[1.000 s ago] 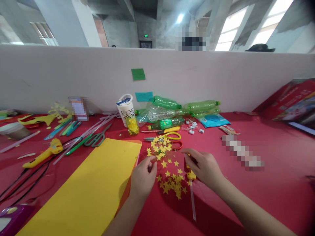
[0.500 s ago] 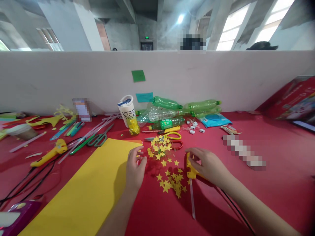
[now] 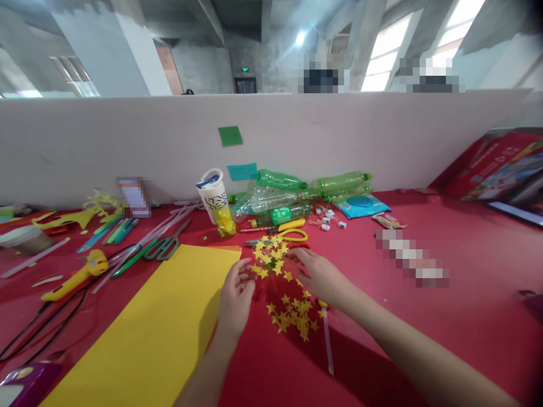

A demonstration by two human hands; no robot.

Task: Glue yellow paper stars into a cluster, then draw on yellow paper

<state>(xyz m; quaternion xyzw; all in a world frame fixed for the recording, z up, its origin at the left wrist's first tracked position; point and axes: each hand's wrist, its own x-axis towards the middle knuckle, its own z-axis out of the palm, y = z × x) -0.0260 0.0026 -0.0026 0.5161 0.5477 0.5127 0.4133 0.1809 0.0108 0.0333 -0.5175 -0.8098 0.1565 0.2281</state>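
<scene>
A cluster of yellow stars [image 3: 268, 257] covers a see-through piece with a little green showing, in the middle of the table. My left hand [image 3: 236, 297] is beside its left side, fingers curved and apart, with nothing visible in them. From the right, my right hand [image 3: 320, 277] reaches toward the piece with fingers spread and holding nothing I can see. Loose yellow stars [image 3: 294, 316] lie in a heap on the red table below. Under my right wrist a yellow glue gun is mostly hidden; its clear glue stick [image 3: 328, 345] points toward me.
A large yellow sheet [image 3: 153, 322] covers the left front. Scissors [image 3: 167, 246] and another yellow glue gun [image 3: 76, 277] lie beyond it. A white cup [image 3: 212, 198], green plastic bottles [image 3: 282, 180] and a blue packet [image 3: 363, 206] stand or lie along the partition [image 3: 169, 141].
My right hand has left the yellow glue gun and moved left to the star-covered piece. My left hand has come slightly closer to it. The view has turned a little to the right.
</scene>
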